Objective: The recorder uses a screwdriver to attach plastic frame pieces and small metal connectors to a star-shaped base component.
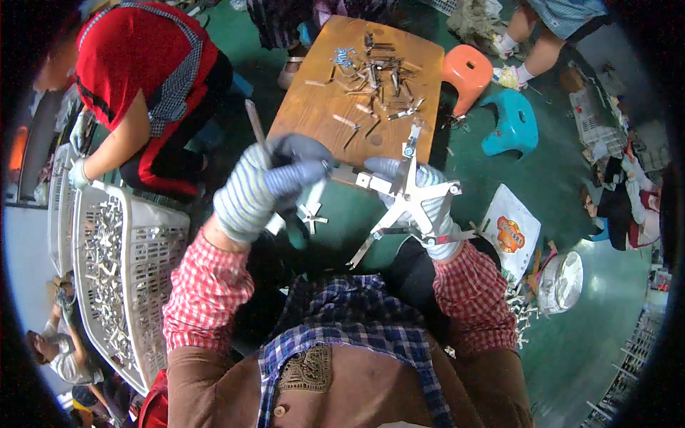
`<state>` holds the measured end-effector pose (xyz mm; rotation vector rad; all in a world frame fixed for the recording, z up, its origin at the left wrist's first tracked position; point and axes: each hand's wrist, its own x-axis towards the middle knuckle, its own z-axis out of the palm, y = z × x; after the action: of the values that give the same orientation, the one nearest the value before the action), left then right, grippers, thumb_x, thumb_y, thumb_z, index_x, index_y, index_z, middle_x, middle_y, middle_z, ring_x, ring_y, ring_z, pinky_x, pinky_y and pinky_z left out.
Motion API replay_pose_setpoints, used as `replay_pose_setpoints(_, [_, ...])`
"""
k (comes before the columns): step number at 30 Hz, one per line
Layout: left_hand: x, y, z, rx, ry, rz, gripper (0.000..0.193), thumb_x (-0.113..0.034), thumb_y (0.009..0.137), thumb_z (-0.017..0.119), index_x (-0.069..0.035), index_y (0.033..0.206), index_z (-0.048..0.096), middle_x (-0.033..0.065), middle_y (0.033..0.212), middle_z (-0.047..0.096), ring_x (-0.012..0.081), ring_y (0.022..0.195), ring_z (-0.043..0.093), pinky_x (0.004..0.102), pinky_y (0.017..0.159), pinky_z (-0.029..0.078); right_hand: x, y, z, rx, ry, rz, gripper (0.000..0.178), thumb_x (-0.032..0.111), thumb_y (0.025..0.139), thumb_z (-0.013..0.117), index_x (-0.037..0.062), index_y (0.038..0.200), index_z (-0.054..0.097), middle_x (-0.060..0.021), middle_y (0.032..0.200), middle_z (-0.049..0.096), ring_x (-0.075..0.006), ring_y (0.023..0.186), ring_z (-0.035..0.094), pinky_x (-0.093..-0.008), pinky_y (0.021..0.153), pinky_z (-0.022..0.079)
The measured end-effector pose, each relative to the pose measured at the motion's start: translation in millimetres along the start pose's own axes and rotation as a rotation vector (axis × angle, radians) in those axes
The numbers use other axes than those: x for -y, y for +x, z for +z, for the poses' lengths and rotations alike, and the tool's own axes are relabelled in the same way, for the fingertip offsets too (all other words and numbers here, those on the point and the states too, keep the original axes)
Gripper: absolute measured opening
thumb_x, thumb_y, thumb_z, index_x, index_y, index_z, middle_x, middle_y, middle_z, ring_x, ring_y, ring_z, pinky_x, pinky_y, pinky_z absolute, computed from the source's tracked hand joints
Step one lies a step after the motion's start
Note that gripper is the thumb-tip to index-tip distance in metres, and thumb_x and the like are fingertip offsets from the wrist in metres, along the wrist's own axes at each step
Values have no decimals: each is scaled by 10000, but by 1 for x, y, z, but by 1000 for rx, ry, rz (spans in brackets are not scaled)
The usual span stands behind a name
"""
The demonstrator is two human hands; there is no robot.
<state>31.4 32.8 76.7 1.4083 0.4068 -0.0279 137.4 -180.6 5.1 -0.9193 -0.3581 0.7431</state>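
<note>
My right hand, in a striped grey-palmed glove, grips a white five-armed star-shaped metal base. Small metal fittings sit at the ends of its arms, and some of my fingers are hidden behind it. To the left, my left hand is closed in a matching glove. A slim stick-like tool juts up out of that fist; its lower part is covered by the fingers. The left fingertips are close to the base's left arm, and I cannot tell if they touch it.
A wooden table ahead carries several loose metal parts and blue bits. Orange and teal stools stand right of it. At left, a person in red bends by a white crate full of metal pieces.
</note>
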Motion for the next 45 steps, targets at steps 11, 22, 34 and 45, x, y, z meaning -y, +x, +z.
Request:
replay_pose_setpoints(11, [44, -21, -7, 162, -227, -101, 180, -145, 827, 705, -42, 962, 648, -24, 772, 601, 45, 603, 472, 200, 533, 351, -31, 4, 10, 125, -481, -239, 232, 189, 823, 638, 114, 1041, 667, -62, 775, 573, -234, 671, 572, -355, 578, 457])
replay_pose_setpoints(22, [45, -18, -3, 160, -147, -66, 178, -113, 845, 688, -27, 998, 655, 1, 879, 642, 78, 796, 562, 233, 724, 445, -16, -6, -12, 233, -1648, -468, 426, 409, 777, 674, 77, 1038, 619, -64, 847, 594, -260, 741, 580, -376, 639, 466])
replay_pose_setpoints(34, [53, -18, 1, 86, -95, -51, 214, -154, 833, 713, -23, 993, 658, 1, 860, 653, 72, 772, 564, 237, 695, 452, -31, -3, -15, -66, -1615, -661, 288, 411, 657, 768, 153, 717, 655, -59, 652, 576, -277, 593, 562, -400, 508, 433])
replay_pose_setpoints(45, [57, -12, -14, 175, 267, 18, 298, -254, 819, 738, -23, 992, 666, 58, 831, 677, 118, 748, 590, 271, 696, 462, -40, -16, -21, 99, -1892, -704, 407, 537, 658, 721, 170, 829, 678, -58, 767, 586, -269, 648, 560, -406, 528, 438])
